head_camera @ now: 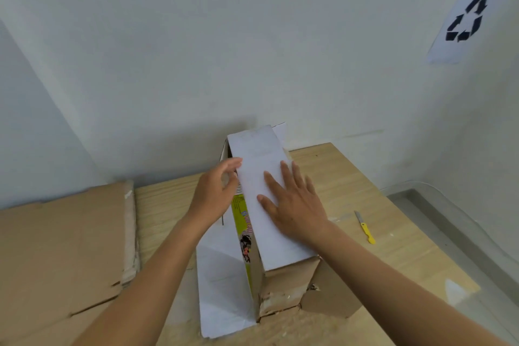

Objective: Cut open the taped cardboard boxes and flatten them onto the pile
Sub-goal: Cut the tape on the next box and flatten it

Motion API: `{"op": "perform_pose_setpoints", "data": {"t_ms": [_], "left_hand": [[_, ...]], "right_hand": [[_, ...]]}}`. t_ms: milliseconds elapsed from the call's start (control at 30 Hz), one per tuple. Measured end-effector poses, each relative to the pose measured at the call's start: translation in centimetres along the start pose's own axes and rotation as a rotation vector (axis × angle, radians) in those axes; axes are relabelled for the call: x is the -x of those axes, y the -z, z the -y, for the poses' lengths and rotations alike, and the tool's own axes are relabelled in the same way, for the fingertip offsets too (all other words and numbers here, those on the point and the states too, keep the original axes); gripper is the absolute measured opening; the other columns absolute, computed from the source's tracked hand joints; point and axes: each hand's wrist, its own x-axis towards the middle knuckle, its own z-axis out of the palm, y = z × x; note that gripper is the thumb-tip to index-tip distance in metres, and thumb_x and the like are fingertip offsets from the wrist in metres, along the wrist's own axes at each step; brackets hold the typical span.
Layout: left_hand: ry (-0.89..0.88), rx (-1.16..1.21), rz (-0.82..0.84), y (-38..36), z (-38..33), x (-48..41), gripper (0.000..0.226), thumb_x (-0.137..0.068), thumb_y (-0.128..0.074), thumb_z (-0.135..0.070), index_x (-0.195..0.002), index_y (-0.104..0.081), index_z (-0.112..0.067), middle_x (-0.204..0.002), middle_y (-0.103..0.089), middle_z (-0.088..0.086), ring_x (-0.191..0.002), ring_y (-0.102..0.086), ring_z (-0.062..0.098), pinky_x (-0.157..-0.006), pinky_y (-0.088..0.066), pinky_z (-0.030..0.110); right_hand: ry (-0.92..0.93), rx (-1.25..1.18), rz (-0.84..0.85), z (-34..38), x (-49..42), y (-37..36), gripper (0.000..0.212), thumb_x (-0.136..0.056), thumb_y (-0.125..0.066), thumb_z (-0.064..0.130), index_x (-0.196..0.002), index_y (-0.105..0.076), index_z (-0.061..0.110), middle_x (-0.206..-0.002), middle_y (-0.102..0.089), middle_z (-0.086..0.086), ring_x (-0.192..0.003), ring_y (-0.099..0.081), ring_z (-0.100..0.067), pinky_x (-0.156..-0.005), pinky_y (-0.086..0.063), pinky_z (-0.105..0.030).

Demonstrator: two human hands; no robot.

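Box (254,149) looks light, stiff, best held by edges; right hand (295,205) spread on top, left hand (214,194) pinches its edge

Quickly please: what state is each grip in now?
Left grip: pinches the left top edge of the long white cardboard box.
Right grip: open, flat on its top.

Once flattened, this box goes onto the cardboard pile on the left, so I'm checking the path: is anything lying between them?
Nothing visible blocks it. Only a bare strip of table separates the box from the pile, and the box's own white flap spreads into that strip. The knife lies right of the box.
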Motion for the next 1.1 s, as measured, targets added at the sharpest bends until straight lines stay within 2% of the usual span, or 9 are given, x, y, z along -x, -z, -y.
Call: {"op": "perform_pose_setpoints", "data": {"t_ms": [100,200,267,333,400,667,767,867,1100], "left_hand": [[0.025,-0.155,-0.125,0.8,2.4,-1.0,0.047,-0.091,-0.056,-0.006,-0.137,-0.048,-0.013,-0.139,-0.049,0.003,-0.132,-0.039,0.020,-0.105,-0.026,0.022],[0.105,-0.256,-0.001,0.8,4.3,-2.5,0.061,-0.094,-0.055,-0.010,-0.149,-0.028,-0.012,-0.154,-0.029,0.007,-0.143,-0.023,0.023,-0.113,-0.018,0.028],[0.141,-0.246,0.097,0.7,5.1,-3.4,0.061,-0.097,-0.050,-0.012,-0.151,-0.022,-0.014,-0.153,-0.033,0.008,-0.139,-0.032,0.025,-0.110,-0.028,0.031],[0.153,-0.208,0.144,0.6,5.7,-4.2,0.056,-0.099,-0.045,-0.011,-0.151,-0.024,-0.018,-0.137,-0.051,0.014,-0.119,-0.052,0.029,-0.090,-0.042,0.030],[0.150,-0.168,0.121,0.9,6.2,-4.8,0.051,-0.099,-0.041,-0.008,-0.148,-0.031,-0.021,-0.123,-0.059,0.014,-0.098,-0.058,0.026,-0.074,-0.041,0.028],[0.116,-0.277,-0.045,4.4,9.3,-7.7,0.031,-0.097,-0.051,-0.011,-0.126,-0.058,-0.014,-0.119,-0.064,0.010,-0.106,-0.059,0.029,-0.080,-0.044,0.032],[0.122,-0.308,-0.061,5.0,10.2,-9.3,0.029,-0.096,-0.054,-0.012,-0.124,-0.061,-0.014,-0.124,-0.061,0.008,-0.113,-0.055,0.028,-0.089,-0.043,0.035],[0.141,-0.310,-0.066,5.1,11.1,-10.7,0.028,-0.095,-0.055,-0.013,-0.123,-0.061,-0.015,-0.123,-0.057,0.009,-0.112,-0.054,0.028,-0.087,-0.042,0.036],[0.186,-0.214,-0.125,4.4,12.0,-11.8,0.033,-0.096,-0.054,-0.016,-0.129,-0.056,-0.014,-0.128,-0.054,0.009,-0.114,-0.052,0.027,-0.090,-0.042,0.035]], "right_hand": [[-0.049,-0.036,0.022,0.0,-0.3,0.1,0.062,-0.094,-0.024,0.063,-0.150,-0.008,0.040,-0.157,0.022,-0.007,-0.143,0.019,-0.034,-0.114,-0.004,-0.057],[-0.067,-0.111,0.049,0.4,-0.3,0.2,0.062,-0.093,-0.028,0.064,-0.148,-0.009,0.043,-0.157,0.020,-0.003,-0.145,0.007,-0.031,-0.110,-0.025,-0.051],[-0.066,-0.137,0.047,0.4,0.0,0.0,0.062,-0.092,-0.028,0.065,-0.148,-0.009,0.045,-0.157,0.019,0.000,-0.145,-0.003,-0.028,-0.106,-0.033,-0.044],[-0.070,-0.155,0.035,0.2,0.3,0.0,0.062,-0.092,-0.028,0.065,-0.148,-0.009,0.046,-0.157,0.018,0.001,-0.144,-0.009,-0.024,-0.105,-0.035,-0.041],[-0.069,-0.160,0.029,0.1,0.5,0.0,0.062,-0.091,-0.027,0.066,-0.148,-0.008,0.047,-0.158,0.017,0.002,-0.144,-0.012,-0.023,-0.105,-0.035,-0.040],[-0.063,-0.146,0.049,0.1,0.5,-0.1,0.063,-0.090,-0.026,0.066,-0.147,-0.005,0.049,-0.157,0.018,0.007,-0.143,-0.014,-0.021,-0.103,-0.038,-0.038],[-0.068,-0.147,0.052,0.1,0.5,-0.1,0.063,-0.089,-0.025,0.067,-0.146,-0.004,0.051,-0.157,0.018,0.008,-0.144,-0.012,-0.019,-0.105,-0.036,-0.037],[-0.070,-0.144,0.054,0.3,0.4,-0.2,0.063,-0.087,-0.023,0.069,-0.145,-0.003,0.053,-0.156,0.020,0.010,-0.145,-0.011,-0.018,-0.106,-0.036,-0.036],[-0.085,-0.114,0.045,0.4,0.2,-0.3,0.076,-0.071,-0.001,0.080,-0.142,0.004,0.056,-0.154,0.024,0.013,-0.145,-0.009,-0.015,-0.106,-0.037,-0.035]]}}
